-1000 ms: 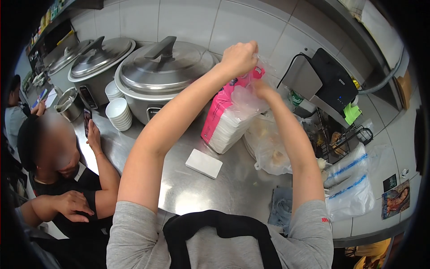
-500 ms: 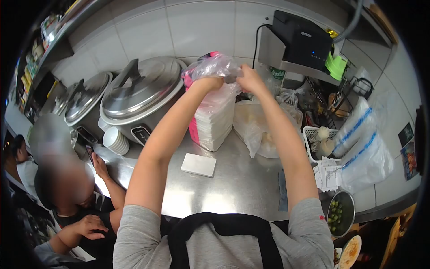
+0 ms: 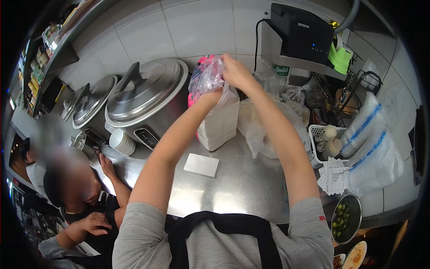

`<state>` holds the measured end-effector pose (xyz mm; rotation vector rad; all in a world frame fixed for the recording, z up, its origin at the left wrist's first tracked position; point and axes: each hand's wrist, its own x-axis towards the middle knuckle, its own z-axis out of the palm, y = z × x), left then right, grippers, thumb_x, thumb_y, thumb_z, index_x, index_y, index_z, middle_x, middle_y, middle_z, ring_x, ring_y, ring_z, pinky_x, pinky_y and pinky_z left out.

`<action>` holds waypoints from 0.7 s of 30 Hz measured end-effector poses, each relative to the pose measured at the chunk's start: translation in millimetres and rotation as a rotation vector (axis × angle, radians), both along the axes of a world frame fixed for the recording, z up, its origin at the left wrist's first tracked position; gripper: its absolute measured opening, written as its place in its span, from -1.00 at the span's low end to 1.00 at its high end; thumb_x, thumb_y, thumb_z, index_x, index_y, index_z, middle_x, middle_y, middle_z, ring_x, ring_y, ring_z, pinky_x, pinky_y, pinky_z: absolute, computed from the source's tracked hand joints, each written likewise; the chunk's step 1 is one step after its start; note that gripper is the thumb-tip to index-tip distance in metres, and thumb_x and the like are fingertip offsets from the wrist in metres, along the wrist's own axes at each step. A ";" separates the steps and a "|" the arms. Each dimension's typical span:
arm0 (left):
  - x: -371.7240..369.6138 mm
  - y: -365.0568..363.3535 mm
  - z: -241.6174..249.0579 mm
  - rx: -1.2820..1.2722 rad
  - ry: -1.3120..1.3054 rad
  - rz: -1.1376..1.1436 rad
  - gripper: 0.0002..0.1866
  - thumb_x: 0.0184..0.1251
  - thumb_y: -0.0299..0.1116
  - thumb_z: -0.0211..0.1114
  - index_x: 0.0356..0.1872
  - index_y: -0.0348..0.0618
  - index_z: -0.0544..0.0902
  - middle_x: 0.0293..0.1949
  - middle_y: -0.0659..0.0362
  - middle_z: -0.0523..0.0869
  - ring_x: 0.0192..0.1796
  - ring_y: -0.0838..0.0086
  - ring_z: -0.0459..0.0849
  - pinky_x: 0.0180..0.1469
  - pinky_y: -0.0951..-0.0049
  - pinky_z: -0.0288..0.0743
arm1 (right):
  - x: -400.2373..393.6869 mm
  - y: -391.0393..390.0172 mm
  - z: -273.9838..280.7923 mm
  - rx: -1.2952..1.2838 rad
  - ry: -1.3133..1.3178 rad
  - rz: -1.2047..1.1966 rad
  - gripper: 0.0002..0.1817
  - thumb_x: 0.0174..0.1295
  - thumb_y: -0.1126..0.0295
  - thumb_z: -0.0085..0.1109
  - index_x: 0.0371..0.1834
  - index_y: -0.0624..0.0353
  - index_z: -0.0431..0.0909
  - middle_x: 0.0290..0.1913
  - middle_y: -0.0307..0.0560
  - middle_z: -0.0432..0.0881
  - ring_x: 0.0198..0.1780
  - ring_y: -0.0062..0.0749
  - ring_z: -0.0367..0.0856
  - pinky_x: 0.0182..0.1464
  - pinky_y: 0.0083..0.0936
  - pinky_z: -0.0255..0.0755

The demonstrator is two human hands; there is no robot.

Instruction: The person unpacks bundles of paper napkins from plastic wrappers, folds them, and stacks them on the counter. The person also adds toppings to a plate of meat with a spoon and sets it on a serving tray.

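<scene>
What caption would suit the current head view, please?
Left hand and right hand at the clear plastic around a white stack, beside a lidded cooker on a steel counter.

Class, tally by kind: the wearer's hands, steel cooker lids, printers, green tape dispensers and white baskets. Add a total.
Wearer's left hand and right hand: 2
Steel cooker lids: 3
Printer: 1
Green tape dispenser: 1
White basket: 1
Total: 8

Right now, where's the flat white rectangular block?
Head view, just left of centre: the block lies on the shiny steel counter, in front of the tall pink-and-white pack.
</scene>
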<state>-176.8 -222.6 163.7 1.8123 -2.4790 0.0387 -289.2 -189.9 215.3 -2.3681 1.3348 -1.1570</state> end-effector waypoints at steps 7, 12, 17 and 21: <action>41.7 -7.3 53.2 0.240 -0.418 -0.301 -0.54 0.25 -0.12 -0.09 0.00 -0.22 0.53 0.08 -0.06 0.50 0.12 0.16 0.47 0.18 0.24 0.27 | 9.2 38.0 55.4 -0.409 0.083 0.124 -0.78 0.00 0.54 0.03 -0.23 0.29 0.45 -0.27 0.18 0.60 -0.22 0.02 0.58 -0.19 -0.20 0.43; 74.9 4.4 40.4 0.284 -0.656 -0.364 -0.60 0.25 -0.21 -0.06 -0.04 -0.21 0.55 0.06 -0.02 0.53 0.10 0.19 0.50 0.15 0.25 0.30 | 59.6 6.6 28.9 -0.136 0.761 0.272 -0.84 -0.06 0.57 0.04 -0.42 0.27 0.61 -0.35 0.17 0.62 -0.22 -0.01 0.61 -0.23 -0.25 0.48; 93.4 30.7 5.7 0.261 -0.194 -0.343 -0.61 0.26 -0.27 -0.09 0.03 -0.13 0.53 0.09 0.03 0.52 0.11 0.26 0.51 0.16 0.29 0.30 | 84.7 -29.3 -37.6 0.064 0.902 0.424 -0.72 0.04 0.46 0.05 -0.15 0.21 0.57 -0.08 0.16 0.58 -0.05 -0.09 0.58 -0.05 -0.23 0.44; 83.0 62.6 22.6 0.411 -0.207 -0.275 -0.55 0.31 -0.14 -0.13 0.09 -0.13 0.49 0.12 -0.01 0.49 0.16 0.18 0.45 0.20 0.26 0.26 | 82.4 -28.1 -42.3 0.328 1.107 0.166 -0.59 0.08 0.37 -0.02 0.06 0.14 0.44 0.06 0.15 0.49 0.09 -0.10 0.48 0.09 -0.28 0.35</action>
